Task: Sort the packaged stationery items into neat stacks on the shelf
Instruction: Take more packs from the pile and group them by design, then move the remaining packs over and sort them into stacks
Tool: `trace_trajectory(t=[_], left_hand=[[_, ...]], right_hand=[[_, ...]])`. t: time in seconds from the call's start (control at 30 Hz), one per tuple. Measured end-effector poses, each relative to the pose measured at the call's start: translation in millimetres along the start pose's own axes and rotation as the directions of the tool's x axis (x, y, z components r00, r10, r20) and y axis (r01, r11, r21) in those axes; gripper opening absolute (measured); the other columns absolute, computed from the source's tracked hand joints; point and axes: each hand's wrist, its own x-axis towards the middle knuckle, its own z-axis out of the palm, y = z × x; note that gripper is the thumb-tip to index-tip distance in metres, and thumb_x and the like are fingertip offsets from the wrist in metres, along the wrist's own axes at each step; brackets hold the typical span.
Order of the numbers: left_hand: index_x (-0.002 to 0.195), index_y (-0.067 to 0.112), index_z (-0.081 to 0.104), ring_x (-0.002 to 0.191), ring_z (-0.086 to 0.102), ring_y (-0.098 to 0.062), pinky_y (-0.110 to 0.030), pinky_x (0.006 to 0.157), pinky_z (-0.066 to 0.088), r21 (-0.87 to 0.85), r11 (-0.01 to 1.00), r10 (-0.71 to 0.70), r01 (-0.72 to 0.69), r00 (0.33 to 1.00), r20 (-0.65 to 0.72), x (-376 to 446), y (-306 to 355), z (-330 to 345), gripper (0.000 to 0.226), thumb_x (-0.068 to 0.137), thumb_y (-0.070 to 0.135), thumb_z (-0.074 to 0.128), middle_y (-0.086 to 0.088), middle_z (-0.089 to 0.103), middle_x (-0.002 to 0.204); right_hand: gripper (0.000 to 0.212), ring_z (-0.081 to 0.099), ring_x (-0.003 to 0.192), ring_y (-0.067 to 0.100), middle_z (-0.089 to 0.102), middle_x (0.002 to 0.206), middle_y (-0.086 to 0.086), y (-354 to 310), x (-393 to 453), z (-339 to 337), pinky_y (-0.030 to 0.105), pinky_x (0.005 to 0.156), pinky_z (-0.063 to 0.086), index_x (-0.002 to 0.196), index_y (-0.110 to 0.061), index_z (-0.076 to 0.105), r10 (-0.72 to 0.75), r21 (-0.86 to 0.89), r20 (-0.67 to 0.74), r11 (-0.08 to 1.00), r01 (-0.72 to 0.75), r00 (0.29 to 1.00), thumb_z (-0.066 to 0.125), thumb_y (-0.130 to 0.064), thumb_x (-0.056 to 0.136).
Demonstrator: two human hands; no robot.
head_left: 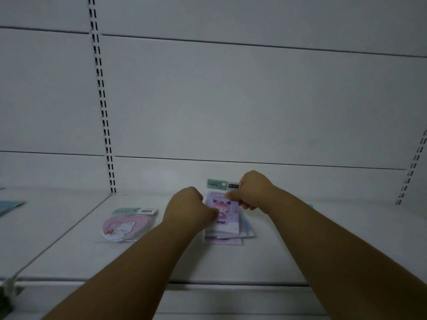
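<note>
A purple packaged stationery item (223, 210) with a pink-haired cartoon girl and a green header card lies on top of a loose stack of similar packs (227, 235) on the white shelf (300, 250). My left hand (188, 207) grips its left edge with curled fingers. My right hand (251, 190) pinches its upper right edge near the header. To the left lies a round pink pack (120, 227) with a white bear, apart from both hands.
A teal pack (10, 205) lies at the far left on the neighbouring shelf section. Slotted uprights (101, 100) run up the white back panel. The shelf's front edge (231, 282) crosses under my forearms.
</note>
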Motion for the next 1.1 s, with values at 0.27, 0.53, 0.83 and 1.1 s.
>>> trace_trajectory(t=[0.27, 0.53, 0.83, 1.1], left_hand=[[0.092, 0.026, 0.055, 0.071, 0.054, -0.011, -0.025, 0.063, 0.040, 0.146, 0.979, 0.156, -0.140, 0.982, -0.105, -2.5, -9.1, -4.9, 0.032, 0.077, 0.053, 0.066, 0.010, 0.056, 0.076], [0.103, 0.029, 0.061, 0.078, 0.055, -0.007, -0.025, 0.071, 0.047, 0.206, 0.971, 0.164, -0.122, 0.965, -0.205, -38.2, -123.6, -126.4, 0.029, 0.084, 0.051, 0.061, 0.011, 0.059, 0.090], [0.112, 0.026, 0.060, 0.090, 0.057, -0.014, -0.031, 0.081, 0.050, 0.359, 0.928, 0.003, 0.098, 0.963, -0.271, -82.5, -328.4, -297.8, 0.032, 0.087, 0.046, 0.059, 0.001, 0.062, 0.109], [0.110, 0.026, 0.061, 0.091, 0.057, -0.014, -0.030, 0.081, 0.048, 0.399, 0.910, -0.004, 0.110, 0.966, -0.257, -35.8, -415.8, -353.8, 0.029, 0.087, 0.043, 0.057, 0.002, 0.065, 0.109]], right_hand=[[0.049, 0.057, 0.087, 0.022, 0.061, 0.108, 0.007, -23.4, -11.4, 14.9, 0.029, 0.067, 0.041, 0.113, -0.015, 0.050, -0.258, -0.282, -0.262, 0.942, 0.182, 0.930, 0.071, -0.041, 0.077], [0.043, 0.057, 0.095, 0.021, 0.054, 0.111, 0.003, -195.4, -65.3, 69.4, 0.034, 0.076, 0.050, 0.117, -0.022, 0.050, -0.634, -0.263, -0.211, 0.770, 0.581, 0.744, 0.065, -0.042, 0.082], [0.045, 0.051, 0.102, 0.026, 0.050, 0.119, 0.009, -406.5, -148.4, 206.2, 0.037, 0.080, 0.048, 0.125, -0.020, 0.047, -0.771, -0.270, -0.094, 0.628, 0.729, 0.630, 0.059, -0.034, 0.084], [0.043, 0.054, 0.102, 0.024, 0.053, 0.120, 0.005, -477.6, -136.0, 259.0, 0.037, 0.083, 0.048, 0.123, -0.024, 0.050, -0.737, -0.246, -0.108, 0.670, 0.700, 0.667, 0.057, -0.044, 0.086]])
